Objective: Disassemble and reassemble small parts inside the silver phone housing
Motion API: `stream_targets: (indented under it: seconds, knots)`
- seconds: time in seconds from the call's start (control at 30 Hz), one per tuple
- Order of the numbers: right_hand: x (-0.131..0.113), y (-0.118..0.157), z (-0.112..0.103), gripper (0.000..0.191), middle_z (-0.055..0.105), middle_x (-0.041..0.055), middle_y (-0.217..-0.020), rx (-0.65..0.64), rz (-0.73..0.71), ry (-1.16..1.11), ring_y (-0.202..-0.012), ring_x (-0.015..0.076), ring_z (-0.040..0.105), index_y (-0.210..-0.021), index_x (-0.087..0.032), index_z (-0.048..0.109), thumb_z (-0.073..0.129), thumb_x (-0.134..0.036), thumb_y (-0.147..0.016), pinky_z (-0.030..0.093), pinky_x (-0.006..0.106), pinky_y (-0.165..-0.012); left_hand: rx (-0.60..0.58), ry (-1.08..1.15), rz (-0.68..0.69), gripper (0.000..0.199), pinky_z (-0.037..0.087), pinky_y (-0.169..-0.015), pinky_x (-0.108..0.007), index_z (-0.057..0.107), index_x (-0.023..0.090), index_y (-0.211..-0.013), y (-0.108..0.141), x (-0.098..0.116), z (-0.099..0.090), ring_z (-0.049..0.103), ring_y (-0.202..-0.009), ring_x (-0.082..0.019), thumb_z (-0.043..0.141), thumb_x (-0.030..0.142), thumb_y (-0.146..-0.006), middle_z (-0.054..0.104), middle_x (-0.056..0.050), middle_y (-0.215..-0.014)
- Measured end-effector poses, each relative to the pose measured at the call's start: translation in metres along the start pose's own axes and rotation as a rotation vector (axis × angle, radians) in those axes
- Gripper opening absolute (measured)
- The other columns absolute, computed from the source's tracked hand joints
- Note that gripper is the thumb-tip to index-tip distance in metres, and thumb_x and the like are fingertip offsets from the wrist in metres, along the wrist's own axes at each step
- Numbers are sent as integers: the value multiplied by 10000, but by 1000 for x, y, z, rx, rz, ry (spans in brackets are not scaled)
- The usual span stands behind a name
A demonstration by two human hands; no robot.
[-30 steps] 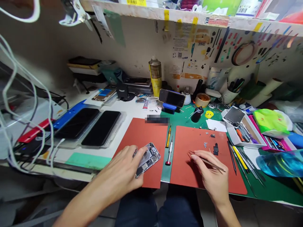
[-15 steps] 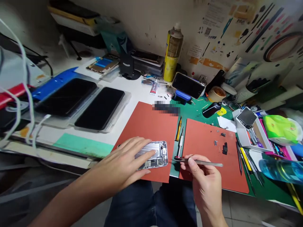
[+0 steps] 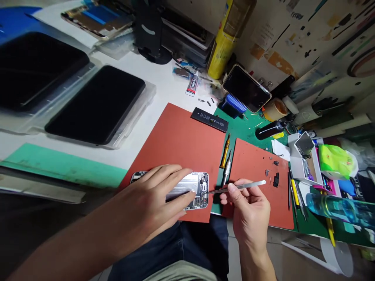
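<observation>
My left hand lies across an opened phone housing, steadying it on the red-brown mat. Its fingers rest on the bare metal inside, while the thumb side is by the near edge. Pinched in my right hand are metal tweezers, whose thin tip reaches the right end of the housing among small parts. Whether the tip grips anything is too small to tell. A black phone battery sits at the mat's far edge. Two screwdrivers, one gold and one silver, lie between the mats.
Small parts lie on the second mat. Two dark phones are at left, the nearer on a clear case. A glue tube, a propped phone, a white box and a blue bottle stand around.
The tweezers have swung left and their thin tip now reaches the phone housing. My left hand stays on the housing. The camera view has moved closer and tilted.
</observation>
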State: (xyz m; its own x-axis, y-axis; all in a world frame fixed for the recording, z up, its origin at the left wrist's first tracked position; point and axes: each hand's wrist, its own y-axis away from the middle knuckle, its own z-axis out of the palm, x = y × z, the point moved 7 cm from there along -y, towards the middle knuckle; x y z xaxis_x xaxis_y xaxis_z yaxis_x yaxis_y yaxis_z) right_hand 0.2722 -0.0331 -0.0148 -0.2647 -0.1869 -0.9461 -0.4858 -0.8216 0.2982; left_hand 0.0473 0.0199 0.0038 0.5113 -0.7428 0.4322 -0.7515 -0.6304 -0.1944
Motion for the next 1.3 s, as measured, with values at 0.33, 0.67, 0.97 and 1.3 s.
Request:
stream_targets:
  seconds: [0.33,0.67,0.97,1.3]
  knots:
    - [2,8,-2,283,764,10,-680,5,4,47,-541,161,744,-955,-193,748,956,-333,-823,565,192,-430,143,-14,70,379,553,-1154,-538,759,378,-1195,11,4,1,563,-1423,-328,638,128,-937,540,-54,-1579]
    - [7,35,-16,230,815,59,-812,81,52,18,-693,186,799,-921,-191,802,963,-314,-813,668,253,-607,61,90,150,356,538,-1151,-434,733,369,-1190,4,3,-13,578,-1389,-273,685,115,-946,554,-32,-1516]
    - [10,32,-10,244,786,35,-781,93,79,8,-711,171,788,-907,-197,805,972,-340,-801,690,270,-674,129,75,160,246,400,-1315,-532,701,295,-1254,8,11,-11,522,-1468,-282,644,195,-1038,573,-61,-1526]
    - [10,28,-10,262,789,27,-779,94,79,-5,-706,161,798,-895,-190,788,971,-353,-803,696,253,-690,68,39,201,271,495,-1230,-595,742,312,-1218,8,10,0,504,-1483,-326,697,173,-990,589,-68,-1562]
